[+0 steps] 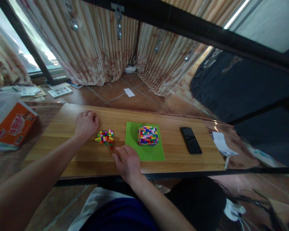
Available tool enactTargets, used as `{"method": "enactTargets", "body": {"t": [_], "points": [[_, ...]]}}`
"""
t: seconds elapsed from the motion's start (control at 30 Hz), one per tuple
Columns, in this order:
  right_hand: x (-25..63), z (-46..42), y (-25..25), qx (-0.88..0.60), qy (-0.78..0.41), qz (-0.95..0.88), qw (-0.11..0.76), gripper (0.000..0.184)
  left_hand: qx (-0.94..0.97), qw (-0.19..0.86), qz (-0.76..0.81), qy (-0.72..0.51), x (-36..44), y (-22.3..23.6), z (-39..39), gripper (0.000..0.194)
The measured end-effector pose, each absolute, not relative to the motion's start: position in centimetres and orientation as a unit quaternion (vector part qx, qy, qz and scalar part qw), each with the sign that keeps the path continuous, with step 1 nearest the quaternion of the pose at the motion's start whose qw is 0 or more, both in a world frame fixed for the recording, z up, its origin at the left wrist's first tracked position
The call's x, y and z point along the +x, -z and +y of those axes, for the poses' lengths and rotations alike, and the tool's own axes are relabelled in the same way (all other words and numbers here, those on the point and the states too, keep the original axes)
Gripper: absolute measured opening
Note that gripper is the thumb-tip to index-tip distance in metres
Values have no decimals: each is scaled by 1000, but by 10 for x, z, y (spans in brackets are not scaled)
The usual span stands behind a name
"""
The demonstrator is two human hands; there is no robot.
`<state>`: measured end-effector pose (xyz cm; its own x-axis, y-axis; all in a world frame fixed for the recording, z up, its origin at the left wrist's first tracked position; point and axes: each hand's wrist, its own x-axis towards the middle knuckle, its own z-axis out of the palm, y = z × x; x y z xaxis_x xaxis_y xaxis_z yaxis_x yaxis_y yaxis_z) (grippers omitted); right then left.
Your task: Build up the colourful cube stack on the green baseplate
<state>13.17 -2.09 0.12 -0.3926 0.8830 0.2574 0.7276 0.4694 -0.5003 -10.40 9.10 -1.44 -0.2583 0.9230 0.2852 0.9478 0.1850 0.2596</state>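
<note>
left hand (86, 124) kinda curled, 10 o'clock from loose bricks (104, 137) | right hand (128, 162) same, 7 o'clock from brick block (148, 135) on green baseplate (152, 154) | can't tell if either's pinching

"What covers the far side?"
"Long beige pleated fabric curtains (103, 48) with reddish-brown blotches, hanging down to glossy brown square floor tiles (148, 99)."
"And the light?"
"Bright daylight through a dark-framed glass window (47, 59) on the left."
"The right?"
"Dark navy cloth (245, 86), beyond a long straight black bar (183, 26)."
</note>
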Motion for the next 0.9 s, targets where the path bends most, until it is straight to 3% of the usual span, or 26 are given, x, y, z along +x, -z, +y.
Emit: {"method": "enactTargets", "body": {"t": [0.2, 0.33, 0.9], "points": [[97, -2, -2, -532, -125, -822, 161, 27, -610, 38, -764, 208, -107, 20, 93, 37], [91, 4, -1, -526, -117, -833, 130, 18, -616, 48, -760, 202, -109, 22, 94, 36], [107, 0, 12, -465, -85, -871, 132, 17, -613, 44, -764, 197, -106, 18, 92, 38]]}}
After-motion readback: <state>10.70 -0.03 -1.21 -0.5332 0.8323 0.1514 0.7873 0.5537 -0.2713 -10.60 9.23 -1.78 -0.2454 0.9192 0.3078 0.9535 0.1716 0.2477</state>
